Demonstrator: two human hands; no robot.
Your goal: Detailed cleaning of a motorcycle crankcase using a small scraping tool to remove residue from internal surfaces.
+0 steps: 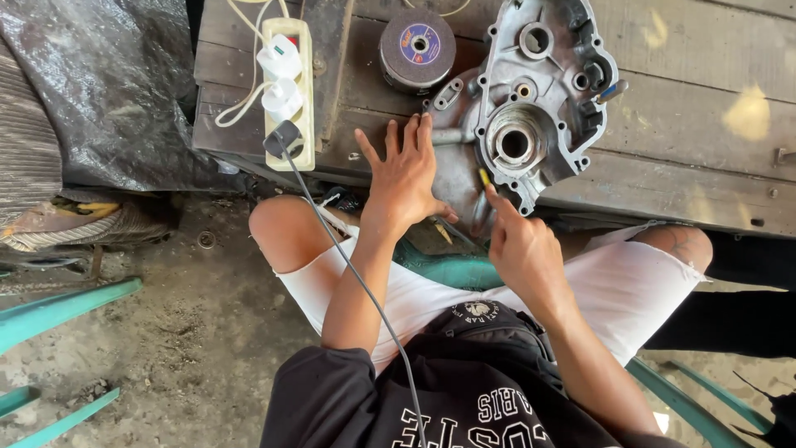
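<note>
Worn wooden planks (688,124) carry a power strip (290,91), a grinding disc (417,48) and a metal engine cover (531,99). Left hand (405,178) lies flat, fingers spread, touching the cover's edge. Right hand (518,245) pinches a small yellow-tipped tool (483,177) against it.

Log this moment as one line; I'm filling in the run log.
left hand: flat on engine cover | right hand: pinching small yellow-tipped tool at cover edge | wooden bench: grinding disc, power strip
</note>
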